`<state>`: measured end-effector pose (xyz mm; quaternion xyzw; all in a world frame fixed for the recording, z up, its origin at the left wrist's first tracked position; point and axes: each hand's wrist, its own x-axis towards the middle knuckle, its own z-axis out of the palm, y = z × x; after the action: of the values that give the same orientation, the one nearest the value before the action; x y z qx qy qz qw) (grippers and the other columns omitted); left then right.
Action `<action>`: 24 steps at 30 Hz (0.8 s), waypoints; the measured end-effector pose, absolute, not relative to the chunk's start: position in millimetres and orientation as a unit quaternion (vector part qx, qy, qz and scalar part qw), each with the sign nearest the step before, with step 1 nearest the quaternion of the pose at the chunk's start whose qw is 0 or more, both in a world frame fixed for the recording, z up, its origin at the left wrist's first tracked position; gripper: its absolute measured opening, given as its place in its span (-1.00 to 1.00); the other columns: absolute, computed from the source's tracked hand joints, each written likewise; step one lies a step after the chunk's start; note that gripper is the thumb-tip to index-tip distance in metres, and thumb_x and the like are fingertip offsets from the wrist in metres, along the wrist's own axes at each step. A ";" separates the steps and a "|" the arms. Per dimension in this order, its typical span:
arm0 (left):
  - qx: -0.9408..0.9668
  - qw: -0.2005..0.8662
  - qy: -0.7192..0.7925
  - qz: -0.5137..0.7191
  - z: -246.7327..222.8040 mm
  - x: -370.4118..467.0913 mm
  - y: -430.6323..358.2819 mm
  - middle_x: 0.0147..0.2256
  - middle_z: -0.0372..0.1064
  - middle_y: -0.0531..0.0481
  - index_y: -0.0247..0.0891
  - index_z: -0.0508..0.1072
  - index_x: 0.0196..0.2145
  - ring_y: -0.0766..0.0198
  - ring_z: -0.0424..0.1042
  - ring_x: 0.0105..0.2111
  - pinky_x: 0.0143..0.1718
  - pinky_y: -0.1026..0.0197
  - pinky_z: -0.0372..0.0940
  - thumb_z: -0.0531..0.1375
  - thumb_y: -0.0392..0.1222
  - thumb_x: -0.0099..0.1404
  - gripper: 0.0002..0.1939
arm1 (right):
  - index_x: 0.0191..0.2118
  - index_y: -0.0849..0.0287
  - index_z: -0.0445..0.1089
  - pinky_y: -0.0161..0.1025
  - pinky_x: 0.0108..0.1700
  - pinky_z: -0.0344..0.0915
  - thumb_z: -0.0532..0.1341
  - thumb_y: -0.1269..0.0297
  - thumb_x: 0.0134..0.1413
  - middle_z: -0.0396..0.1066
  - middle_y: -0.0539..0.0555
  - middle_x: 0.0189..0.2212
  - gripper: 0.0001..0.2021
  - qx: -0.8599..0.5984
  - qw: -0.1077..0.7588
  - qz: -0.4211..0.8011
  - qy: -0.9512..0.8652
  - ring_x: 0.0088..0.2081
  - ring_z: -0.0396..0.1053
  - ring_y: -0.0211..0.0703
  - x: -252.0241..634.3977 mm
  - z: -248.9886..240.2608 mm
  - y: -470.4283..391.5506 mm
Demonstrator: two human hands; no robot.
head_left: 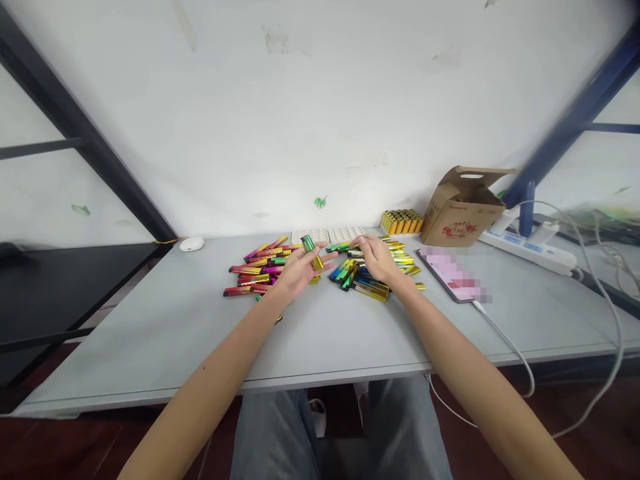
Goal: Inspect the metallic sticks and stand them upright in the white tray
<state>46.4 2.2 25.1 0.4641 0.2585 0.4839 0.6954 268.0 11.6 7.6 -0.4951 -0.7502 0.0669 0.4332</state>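
Note:
My left hand (299, 270) is raised over the middle of the table, palm partly up, and holds a shiny green-to-gold tube (313, 253) at a tilt. My right hand (376, 257) is above the right-hand pile with thumb and fingers pinched; whatever is between them is too small or hidden to name. Under and beside it lie several blue, green and gold tubes (370, 288) with dark ends. To the left of my left hand is a loose pile of red, pink and gold tubes (253, 280), partly covered by that hand.
White trays with round holes (346, 234) stand against the wall, beside a block of yellow cylinders (401, 223). An open cardboard box (457, 217), a phone (450, 275) on a white cable and a power strip (530, 252) are at right. A white case (192, 244) sits back left.

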 end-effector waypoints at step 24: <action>0.371 0.791 0.229 0.429 33.4 42.2 0.0 -0.57 0.03 0.08 -0.24 0.21 -0.49 0.33 0.11 -0.61 -0.58 0.28 0.13 -0.07 0.13 0.33 -0.58 | -0.13 0.18 0.48 -0.07 0.08 0.18 -0.21 0.02 0.35 0.47 0.19 -0.12 -0.44 -0.513 0.374 0.091 -0.767 -0.01 0.34 0.02 267.7 5.0 12.3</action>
<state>42.2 0.0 33.4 0.3711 0.2289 0.4292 0.7910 267.7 12.3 5.0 -0.5129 -0.7671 0.0914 0.3743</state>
